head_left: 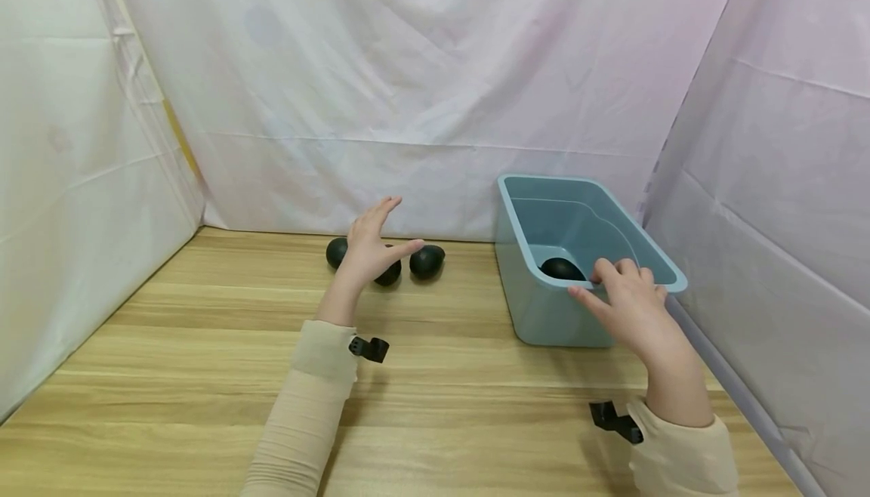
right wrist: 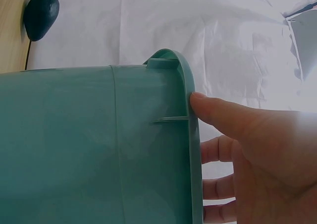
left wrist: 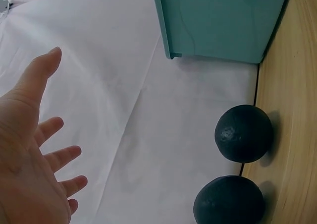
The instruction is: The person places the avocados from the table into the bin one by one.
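My left hand (head_left: 370, 246) is raised with fingers spread and holds nothing. Behind and beside it, dark avocados lie on the table: one avocado (head_left: 336, 252) at left, another (head_left: 389, 273) partly hidden by the hand, a third (head_left: 427, 263) at right. The left wrist view shows two of them, a nearer avocado (left wrist: 229, 202) and a farther one, both apart from the open palm. At right my right hand (head_left: 632, 304) grips the near rim of a blue-green plastic bin (head_left: 553, 312), thumb outside, fingers curled over the edge. Inside the bin lies an avocado (head_left: 563, 268).
The wood-grain table (head_left: 462, 406) runs back to a white cloth backdrop (head_left: 408, 104). Another cloth wall (head_left: 782, 202) rises close to the bin's right side, and one more (head_left: 68, 217) bounds the left.
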`<state>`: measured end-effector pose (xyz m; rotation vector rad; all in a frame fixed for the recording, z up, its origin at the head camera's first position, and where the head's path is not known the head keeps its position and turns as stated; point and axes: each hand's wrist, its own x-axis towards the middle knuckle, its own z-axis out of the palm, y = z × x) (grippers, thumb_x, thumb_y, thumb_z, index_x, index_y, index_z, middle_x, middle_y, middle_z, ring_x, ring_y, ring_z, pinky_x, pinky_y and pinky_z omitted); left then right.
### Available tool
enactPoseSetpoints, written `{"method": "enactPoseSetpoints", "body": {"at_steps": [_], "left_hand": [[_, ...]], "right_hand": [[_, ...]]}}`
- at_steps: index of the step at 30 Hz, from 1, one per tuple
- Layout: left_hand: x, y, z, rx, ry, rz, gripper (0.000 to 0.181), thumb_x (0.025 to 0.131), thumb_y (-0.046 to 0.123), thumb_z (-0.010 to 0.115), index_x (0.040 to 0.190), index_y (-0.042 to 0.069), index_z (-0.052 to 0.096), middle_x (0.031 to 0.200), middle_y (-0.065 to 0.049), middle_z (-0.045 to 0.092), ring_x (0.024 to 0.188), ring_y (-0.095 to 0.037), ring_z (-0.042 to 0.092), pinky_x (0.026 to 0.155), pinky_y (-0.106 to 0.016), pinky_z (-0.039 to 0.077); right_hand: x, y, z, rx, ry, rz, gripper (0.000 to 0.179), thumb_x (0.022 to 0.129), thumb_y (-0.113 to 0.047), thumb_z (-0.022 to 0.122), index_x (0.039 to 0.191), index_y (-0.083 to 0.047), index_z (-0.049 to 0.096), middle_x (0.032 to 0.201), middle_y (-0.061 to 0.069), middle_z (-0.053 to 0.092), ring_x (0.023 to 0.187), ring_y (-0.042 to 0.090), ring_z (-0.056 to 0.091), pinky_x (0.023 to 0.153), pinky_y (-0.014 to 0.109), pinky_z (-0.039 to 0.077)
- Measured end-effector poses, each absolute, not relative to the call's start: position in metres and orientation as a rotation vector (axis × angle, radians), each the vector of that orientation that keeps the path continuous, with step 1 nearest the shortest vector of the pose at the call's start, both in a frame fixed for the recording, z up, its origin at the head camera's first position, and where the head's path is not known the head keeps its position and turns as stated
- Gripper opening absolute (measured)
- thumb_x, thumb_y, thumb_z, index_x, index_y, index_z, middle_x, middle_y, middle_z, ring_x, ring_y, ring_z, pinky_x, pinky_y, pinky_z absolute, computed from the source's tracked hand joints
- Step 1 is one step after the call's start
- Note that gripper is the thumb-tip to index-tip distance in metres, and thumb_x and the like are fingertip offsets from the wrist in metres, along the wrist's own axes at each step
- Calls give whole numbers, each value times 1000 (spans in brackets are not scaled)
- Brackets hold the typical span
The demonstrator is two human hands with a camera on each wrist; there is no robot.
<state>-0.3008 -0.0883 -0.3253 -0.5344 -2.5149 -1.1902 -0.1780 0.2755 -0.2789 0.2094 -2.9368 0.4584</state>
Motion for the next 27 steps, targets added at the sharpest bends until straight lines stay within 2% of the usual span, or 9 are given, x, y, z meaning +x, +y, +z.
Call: {"method": "enactPoseSetpoints", "body": {"at_steps": [8,27], "left_hand": [[-304,-104,-326,-463,-2514,-1198,86,81,52,72,151,26,30,157,-2,21,142,-30,16,110,-54,2],[-313,-133,-339,-350,-2483,-1244,88,81,47,74,152,23,28,155,-6,24,141,-33,17,109,-55,5]], "right_hand": [[-179,276,-279,213,-2939,450,50,96,-52,51,107,-3,49,107,23,42,97,46,34,78,72,21],[-178,275,-278,203,-2947,451,50,96,-51,51,107,-2,50,107,24,42,98,48,33,78,72,20]]}}
